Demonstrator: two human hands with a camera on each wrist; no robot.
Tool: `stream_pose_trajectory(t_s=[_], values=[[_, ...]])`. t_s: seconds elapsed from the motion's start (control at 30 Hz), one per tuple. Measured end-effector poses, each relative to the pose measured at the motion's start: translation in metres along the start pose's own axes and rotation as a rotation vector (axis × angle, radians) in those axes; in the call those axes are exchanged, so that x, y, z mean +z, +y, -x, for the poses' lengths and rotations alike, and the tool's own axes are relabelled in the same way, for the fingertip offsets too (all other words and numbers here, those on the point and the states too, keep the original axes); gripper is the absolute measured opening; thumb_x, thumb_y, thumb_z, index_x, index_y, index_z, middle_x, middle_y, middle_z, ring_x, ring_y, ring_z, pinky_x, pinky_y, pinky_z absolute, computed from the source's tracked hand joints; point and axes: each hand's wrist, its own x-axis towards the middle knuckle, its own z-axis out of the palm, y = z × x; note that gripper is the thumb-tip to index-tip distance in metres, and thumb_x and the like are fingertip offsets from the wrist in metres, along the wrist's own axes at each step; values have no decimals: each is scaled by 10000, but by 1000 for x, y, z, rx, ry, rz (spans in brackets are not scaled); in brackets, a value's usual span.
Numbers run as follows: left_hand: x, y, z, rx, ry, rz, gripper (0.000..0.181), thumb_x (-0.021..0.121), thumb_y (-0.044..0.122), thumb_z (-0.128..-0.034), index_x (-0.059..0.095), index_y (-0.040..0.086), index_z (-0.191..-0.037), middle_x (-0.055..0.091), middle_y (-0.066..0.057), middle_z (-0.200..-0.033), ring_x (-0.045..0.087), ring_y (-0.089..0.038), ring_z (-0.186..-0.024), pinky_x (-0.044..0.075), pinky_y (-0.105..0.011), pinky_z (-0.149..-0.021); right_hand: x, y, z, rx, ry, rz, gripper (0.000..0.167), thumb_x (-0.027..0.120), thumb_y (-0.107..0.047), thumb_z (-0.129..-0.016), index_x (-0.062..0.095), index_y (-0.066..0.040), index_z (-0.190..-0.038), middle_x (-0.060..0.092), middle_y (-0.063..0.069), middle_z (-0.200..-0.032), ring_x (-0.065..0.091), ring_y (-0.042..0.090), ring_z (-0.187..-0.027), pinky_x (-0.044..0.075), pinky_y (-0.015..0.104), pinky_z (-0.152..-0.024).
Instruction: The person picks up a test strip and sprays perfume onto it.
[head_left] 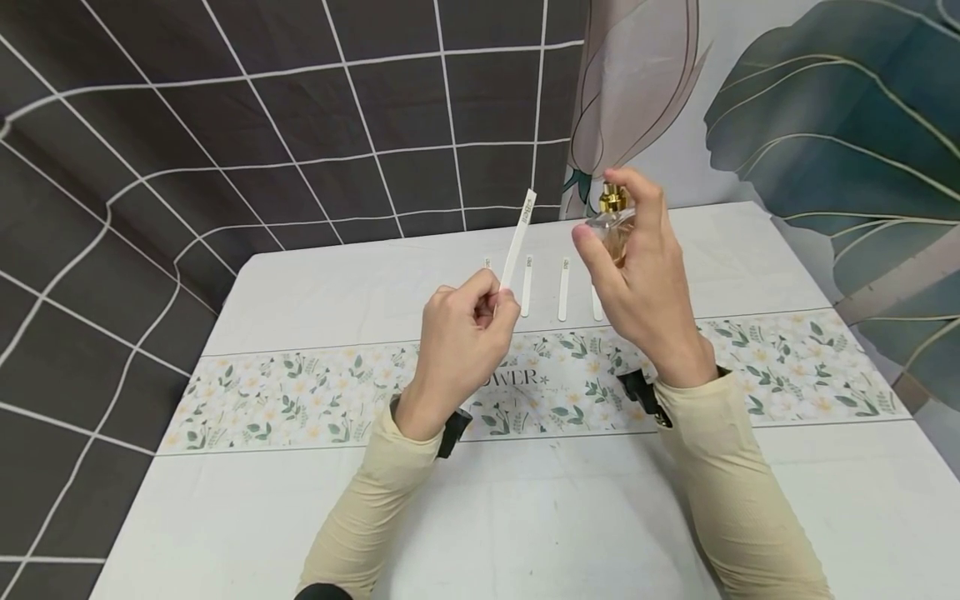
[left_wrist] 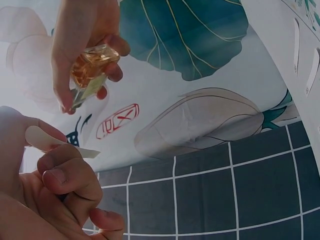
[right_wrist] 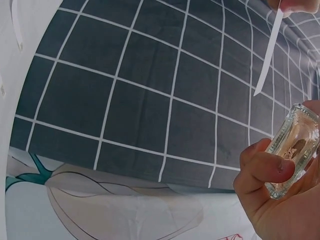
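My left hand point(head_left: 467, 337) pinches the lower end of a white perfume test strip point(head_left: 516, 242) between thumb and fingers. The strip tilts upward, with small dark print near its top. My right hand point(head_left: 654, 287) grips a clear glass perfume bottle point(head_left: 619, 240) holding amber liquid. Its index finger rests on top of the gold sprayer point(head_left: 612, 197). In the right wrist view, fingers curl round the bottle point(right_wrist: 295, 150), and the strip point(right_wrist: 270, 52) hangs apart from it. Whether any spray is coming out cannot be made out.
Several more white strips point(head_left: 563, 290) lie in a row on the white table point(head_left: 300, 500), partly hidden behind the hands. A floral band point(head_left: 300, 396) crosses the tabletop. Behind stand a dark grid-patterned cloth point(head_left: 300, 117) and a leaf-printed curtain point(head_left: 825, 125).
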Motion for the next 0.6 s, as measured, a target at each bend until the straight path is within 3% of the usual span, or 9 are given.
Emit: stream_pose_trajectory(t_s=[0.6], values=[[-1,0,0,-3,-6,0,252,536,98,-887,457,142,-652,353,54,-505,355,-108,-490,283,-283,-502,-1,1,1,12,-34,-11,508,556,-279,-1043,360,-165,-1497,511,182,-1094,487,183,-743,355,330,-646]])
